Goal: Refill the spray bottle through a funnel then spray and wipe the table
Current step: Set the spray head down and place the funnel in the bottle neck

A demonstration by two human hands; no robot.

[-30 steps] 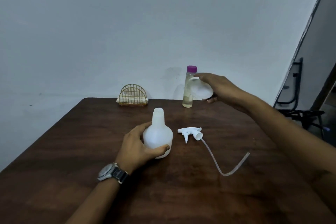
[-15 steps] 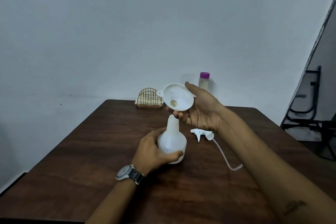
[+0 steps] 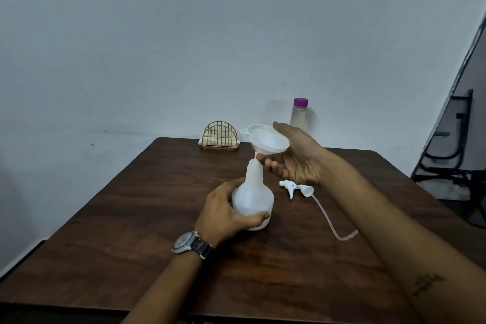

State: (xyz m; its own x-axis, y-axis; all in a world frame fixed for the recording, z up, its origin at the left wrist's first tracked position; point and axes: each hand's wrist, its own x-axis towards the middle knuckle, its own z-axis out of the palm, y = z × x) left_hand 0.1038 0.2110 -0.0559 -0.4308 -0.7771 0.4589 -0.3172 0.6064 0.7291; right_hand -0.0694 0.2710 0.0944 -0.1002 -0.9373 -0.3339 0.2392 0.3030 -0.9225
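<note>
Dark wood of the table (image 3: 157, 218) carries everything. Nearest, the left hand (image 3: 223, 213), a watch (image 3: 192, 243) on its wrist, grips the round body of the spray bottle (image 3: 253, 197) from the left and holds it upright. Just right of it lies the unscrewed trigger head (image 3: 294, 188), its dip tube (image 3: 328, 221) trailing nearer and rightward.

A second ago the right hand (image 3: 297, 158) was out at the far edge taking up the funnel (image 3: 268, 139); now it has brought the funnel in, and the spout meets the open neck. Whether it is fully seated I cannot tell. The thumb lies on the far rim and the fingers cup the cone from below, so the funnel sits to the hand's left, directly above the left hand's grip.

Pouring looks next: the purple-capped refill bottle (image 3: 299, 116) stands capped at the far edge, with a gold wire holder (image 3: 220, 135) to its left.
</note>
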